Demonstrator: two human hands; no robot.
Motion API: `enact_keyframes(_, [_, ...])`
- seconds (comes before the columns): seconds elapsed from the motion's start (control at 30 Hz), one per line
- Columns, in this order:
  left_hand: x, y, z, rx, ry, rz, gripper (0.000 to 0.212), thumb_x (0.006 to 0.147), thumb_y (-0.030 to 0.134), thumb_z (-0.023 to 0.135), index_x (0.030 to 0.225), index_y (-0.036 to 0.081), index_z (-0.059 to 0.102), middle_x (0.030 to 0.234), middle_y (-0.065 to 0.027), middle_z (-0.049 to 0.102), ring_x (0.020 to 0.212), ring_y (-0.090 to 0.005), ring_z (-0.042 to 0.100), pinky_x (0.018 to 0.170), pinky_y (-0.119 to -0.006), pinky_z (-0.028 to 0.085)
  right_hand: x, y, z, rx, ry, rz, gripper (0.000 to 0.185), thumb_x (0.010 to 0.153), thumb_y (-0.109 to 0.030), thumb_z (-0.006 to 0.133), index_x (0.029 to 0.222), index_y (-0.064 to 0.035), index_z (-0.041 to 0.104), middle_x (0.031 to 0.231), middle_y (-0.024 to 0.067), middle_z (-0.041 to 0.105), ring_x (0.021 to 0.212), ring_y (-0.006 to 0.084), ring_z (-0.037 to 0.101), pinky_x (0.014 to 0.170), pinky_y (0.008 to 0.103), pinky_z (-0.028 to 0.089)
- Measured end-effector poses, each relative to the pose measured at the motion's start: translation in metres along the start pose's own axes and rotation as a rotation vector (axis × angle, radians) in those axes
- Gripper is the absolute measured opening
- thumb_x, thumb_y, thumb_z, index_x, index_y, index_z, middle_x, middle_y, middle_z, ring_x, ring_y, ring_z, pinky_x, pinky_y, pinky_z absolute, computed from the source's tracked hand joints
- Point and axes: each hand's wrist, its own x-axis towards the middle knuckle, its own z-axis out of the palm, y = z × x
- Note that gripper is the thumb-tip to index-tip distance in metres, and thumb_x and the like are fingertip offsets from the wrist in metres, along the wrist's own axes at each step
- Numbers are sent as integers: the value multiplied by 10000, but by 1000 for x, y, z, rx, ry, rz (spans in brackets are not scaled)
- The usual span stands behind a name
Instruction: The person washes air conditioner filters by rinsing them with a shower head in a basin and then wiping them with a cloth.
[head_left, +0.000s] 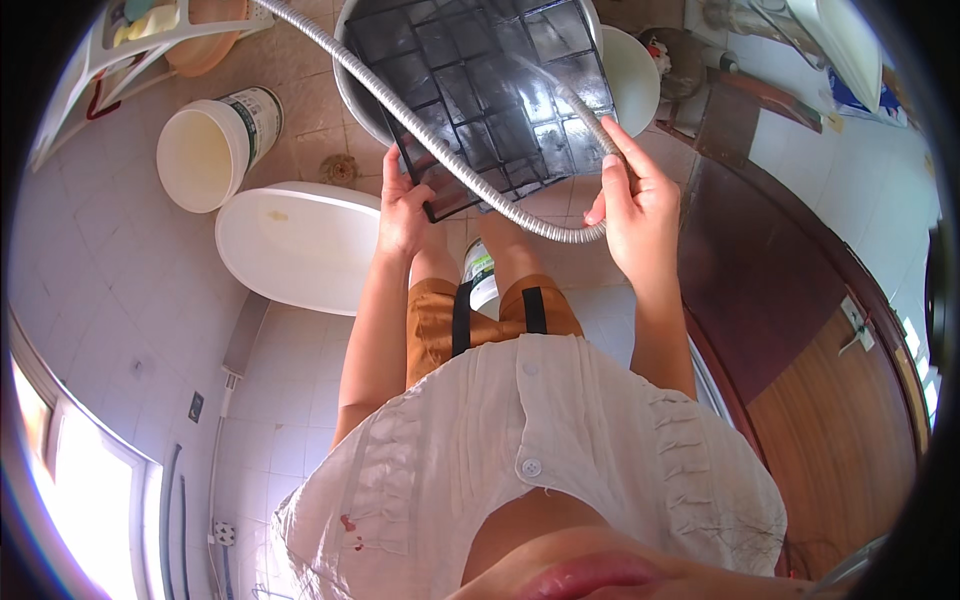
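Observation:
A black-framed panel of wet, clear compartments (487, 112) is held tilted over a large round tub (361, 112). My left hand (403, 199) grips the panel's near left corner, thumb on the frame. In my right hand (637, 195) is the end part of a ribbed metal shower hose (457, 169), its tip pointing at the panel. Water seems to spray from the tip onto the panel. The hose loops from the upper left across the panel, then back up into my right hand.
A white bucket (196, 157) lies on its side at the left, beside a white oval basin (300, 251). A floor drain (339, 169) is near them. Another pale basin (630, 82) stands right of the tub. At the right is a brown door (832, 420); shelving (142, 45) stands upper left.

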Motion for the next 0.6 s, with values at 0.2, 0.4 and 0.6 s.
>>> enact_keyframes(0.2, [12, 1, 3, -8, -22, -68, 819, 737, -180, 337, 1450, 221, 300, 1394, -182, 472, 1186, -383, 578, 893, -547, 566, 9, 2, 9, 82, -57, 7, 372, 998, -50, 494, 1366, -42, 552, 599, -24, 534, 518, 39, 525, 528, 207, 453])
enact_keyframes(0.4, [21, -4, 3, -38, -34, -100, 794, 776, -106, 437, 1473, 234, 265, 1458, -224, 391, 1227, -455, 533, 938, -611, 515, 16, 6, 20, 95, -143, 28, 393, 980, -48, 526, 1372, -57, 546, 665, -8, 546, 526, 57, 562, 499, 229, 483])
enact_keyframes(0.6, [28, -4, 2, -15, -52, -101, 793, 764, -148, 361, 1445, 254, 300, 1451, -207, 425, 1215, -433, 552, 913, -581, 544, 19, 6, 36, 106, -145, -29, 397, 969, -41, 536, 1366, -45, 547, 635, -2, 555, 509, 62, 563, 488, 244, 487])
